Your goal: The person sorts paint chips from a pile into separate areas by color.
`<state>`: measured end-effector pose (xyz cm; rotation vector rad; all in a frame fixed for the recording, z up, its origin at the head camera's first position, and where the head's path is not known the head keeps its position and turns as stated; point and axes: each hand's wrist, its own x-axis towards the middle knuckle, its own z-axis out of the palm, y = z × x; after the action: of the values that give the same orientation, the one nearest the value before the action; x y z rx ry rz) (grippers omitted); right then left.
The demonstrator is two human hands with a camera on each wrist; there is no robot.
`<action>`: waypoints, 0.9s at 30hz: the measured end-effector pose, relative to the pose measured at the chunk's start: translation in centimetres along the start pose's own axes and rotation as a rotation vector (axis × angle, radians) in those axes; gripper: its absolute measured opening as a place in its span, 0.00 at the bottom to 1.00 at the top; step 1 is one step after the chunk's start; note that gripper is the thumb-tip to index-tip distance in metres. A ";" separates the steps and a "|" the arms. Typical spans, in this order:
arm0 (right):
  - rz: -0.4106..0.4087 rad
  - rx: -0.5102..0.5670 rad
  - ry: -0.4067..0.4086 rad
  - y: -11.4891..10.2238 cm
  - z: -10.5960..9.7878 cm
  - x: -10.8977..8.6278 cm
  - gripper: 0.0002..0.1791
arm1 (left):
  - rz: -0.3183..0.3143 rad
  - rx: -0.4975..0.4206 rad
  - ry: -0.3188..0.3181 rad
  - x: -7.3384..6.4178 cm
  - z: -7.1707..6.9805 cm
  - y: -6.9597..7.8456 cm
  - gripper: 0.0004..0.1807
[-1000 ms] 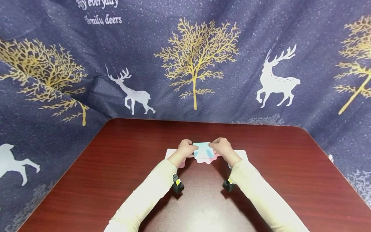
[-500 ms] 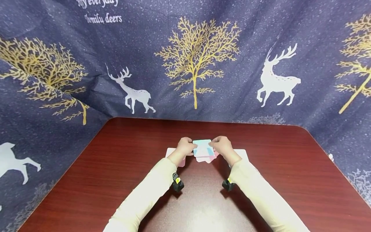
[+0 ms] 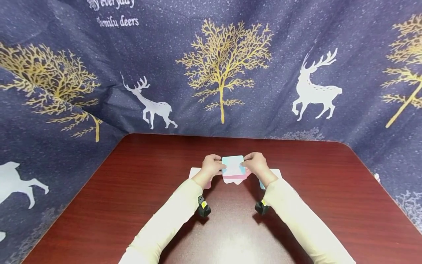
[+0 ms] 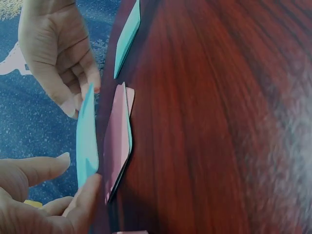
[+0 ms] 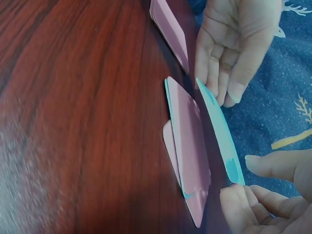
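A light-blue card [image 3: 233,165] is raised between my two hands at the middle of the table. My left hand [image 3: 211,167] grips its left end, and my right hand [image 3: 256,163] grips the opposite end. From the left wrist, the raised card [image 4: 87,139] appears nearly edge-on and slightly bowed. Just beneath it lies an uneven stack of pink and blue cards [image 5: 187,141], some jutting out at angles. Parts of the raised card are hidden behind fingers in the head view.
Pink cards [image 3: 195,171] lie beside my left wrist, partly covered by it. Close to my right wrist are light-blue cards [image 4: 127,39]. All rest on a dark red wooden table [image 3: 158,161]. A blue cloth [image 3: 257,73] with deer and trees hangs behind.
Both hands have lifted the blue card slightly up and to the right. More of the pink card below it now shows.
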<state>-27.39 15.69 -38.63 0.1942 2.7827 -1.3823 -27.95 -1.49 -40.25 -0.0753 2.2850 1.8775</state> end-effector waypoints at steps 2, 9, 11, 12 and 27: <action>-0.004 -0.022 -0.004 0.0 -0.3 0.0 0.18 | 0.008 -0.021 0.006 0.0 0.2 -0.1 0.26; 0.022 0.033 -0.049 0.3 -1.3 0.0 0.22 | 0.024 -0.045 0.000 0.0 0.7 0.1 0.25; 0.028 0.069 -0.058 0.5 -1.6 0.0 0.22 | 0.023 -0.017 0.004 0.0 0.8 0.3 0.24; 0.031 0.085 -0.063 0.6 -1.8 0.0 0.22 | 0.021 -0.007 0.004 0.0 0.9 0.4 0.24; 0.058 0.050 -0.076 0.6 -4.8 -0.8 0.24 | 0.067 -0.056 -0.018 0.0 3.0 0.9 0.20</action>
<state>-26.35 19.76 -36.14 0.2169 2.6616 -1.4167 -27.80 1.64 -39.98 0.0110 2.2503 1.9665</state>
